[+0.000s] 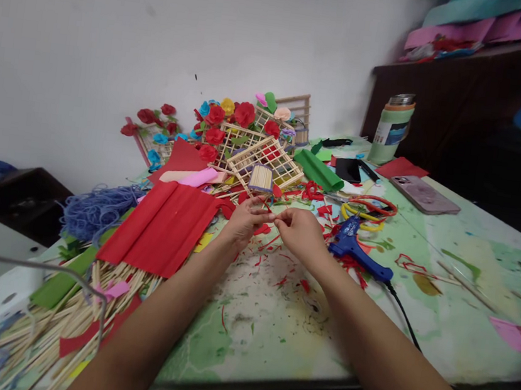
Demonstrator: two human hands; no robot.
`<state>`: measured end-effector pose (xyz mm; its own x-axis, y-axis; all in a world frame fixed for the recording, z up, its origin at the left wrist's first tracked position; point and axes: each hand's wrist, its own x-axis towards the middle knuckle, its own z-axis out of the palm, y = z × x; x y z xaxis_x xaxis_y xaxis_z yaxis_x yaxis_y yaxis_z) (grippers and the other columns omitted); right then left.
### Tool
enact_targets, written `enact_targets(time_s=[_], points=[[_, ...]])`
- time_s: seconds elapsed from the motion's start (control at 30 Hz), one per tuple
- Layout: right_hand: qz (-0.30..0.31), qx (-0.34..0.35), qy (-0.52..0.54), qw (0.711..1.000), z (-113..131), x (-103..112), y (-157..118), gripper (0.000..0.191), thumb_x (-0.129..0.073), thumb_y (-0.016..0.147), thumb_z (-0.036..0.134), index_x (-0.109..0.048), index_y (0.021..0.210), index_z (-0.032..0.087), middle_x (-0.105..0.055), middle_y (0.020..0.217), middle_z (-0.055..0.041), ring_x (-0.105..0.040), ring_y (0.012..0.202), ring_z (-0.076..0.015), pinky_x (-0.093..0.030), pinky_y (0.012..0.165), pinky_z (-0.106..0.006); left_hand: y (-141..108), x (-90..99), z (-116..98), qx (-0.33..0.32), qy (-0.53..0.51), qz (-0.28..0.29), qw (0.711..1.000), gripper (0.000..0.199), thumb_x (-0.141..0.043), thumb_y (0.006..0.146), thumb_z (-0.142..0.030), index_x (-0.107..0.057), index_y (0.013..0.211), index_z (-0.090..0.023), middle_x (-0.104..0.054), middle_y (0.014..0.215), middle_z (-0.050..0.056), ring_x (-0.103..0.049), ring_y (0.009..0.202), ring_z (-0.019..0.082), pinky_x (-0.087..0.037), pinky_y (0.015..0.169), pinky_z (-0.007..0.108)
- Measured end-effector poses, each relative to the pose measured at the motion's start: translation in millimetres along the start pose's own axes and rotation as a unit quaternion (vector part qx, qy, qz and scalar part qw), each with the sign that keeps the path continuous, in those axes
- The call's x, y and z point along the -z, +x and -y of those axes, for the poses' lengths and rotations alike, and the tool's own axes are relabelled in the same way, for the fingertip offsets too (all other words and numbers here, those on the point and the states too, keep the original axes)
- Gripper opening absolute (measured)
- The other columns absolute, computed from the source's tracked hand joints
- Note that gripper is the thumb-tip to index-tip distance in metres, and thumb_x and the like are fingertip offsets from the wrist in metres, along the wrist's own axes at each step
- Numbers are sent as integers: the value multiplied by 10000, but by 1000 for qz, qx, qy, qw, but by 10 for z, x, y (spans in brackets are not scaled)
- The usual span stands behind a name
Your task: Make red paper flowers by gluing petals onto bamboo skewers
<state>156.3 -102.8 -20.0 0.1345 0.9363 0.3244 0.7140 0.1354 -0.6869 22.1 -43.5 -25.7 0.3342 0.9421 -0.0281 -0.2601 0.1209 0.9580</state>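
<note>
In the head view, my left hand point(245, 220) and my right hand point(301, 230) meet over the middle of the table, fingertips nearly touching. Both are closed in a pinch. What lies between the fingers is too small to make out, though a thin red sliver shows by the left fingertips. Just beyond them are a small matchstick-like panel with a blue edge point(261, 177) and wooden stick lattices point(274, 159). Red paper scraps point(305, 285) lie around and under my hands. A large red crepe paper sheet point(159, 228) is beside my left forearm.
To the right are a blue glue gun point(353, 247) with a black cord, scissors with orange and yellow handles point(372, 212), a phone point(424, 195) and a green bottle point(391, 132). At left lie wooden sticks point(50, 340) and blue yarn point(97, 210). Paper flowers point(244, 114) stand behind.
</note>
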Motion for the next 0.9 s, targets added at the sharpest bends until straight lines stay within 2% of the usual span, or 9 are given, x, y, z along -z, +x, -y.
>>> enact_targets(time_s=[0.2,0.43,0.67,0.9], points=[[9,7,28,1000,-12,-11,11,198,-527,739,221,-611,567,167,-547,512,-4,-418,485,-104,-254,497,-251,-31,-20,-43,15,-6,-12,1000,663,-773,500,-55,-477,1087,-144,-532,560,-86,-562,549,77,-389,603,212],[9,8,47,999,-42,-50,24,195,-522,727,240,-614,572,165,-552,523,-12,-416,487,-107,-258,500,-258,-24,-3,-58,27,2,12,1000,631,-776,509,-66,-488,1067,-127,-582,600,-58,-564,545,76,-391,570,210],[28,-39,118,992,-84,-82,53,214,-542,691,285,-571,523,157,-474,468,17,-356,453,-85,-256,487,-255,-25,6,-58,35,9,28,999,533,-765,528,-76,-529,1004,-120,-617,603,-25,-587,567,87,-418,579,211],[75,-107,242,961,-108,-39,71,154,-586,621,295,-616,589,147,-513,506,16,-367,473,-87,-296,493,-249,-31,11,-84,38,-2,32,999,502,-757,555,-73,-522,994,-131,-615,613,-35,-579,549,74,-425,549,193]])
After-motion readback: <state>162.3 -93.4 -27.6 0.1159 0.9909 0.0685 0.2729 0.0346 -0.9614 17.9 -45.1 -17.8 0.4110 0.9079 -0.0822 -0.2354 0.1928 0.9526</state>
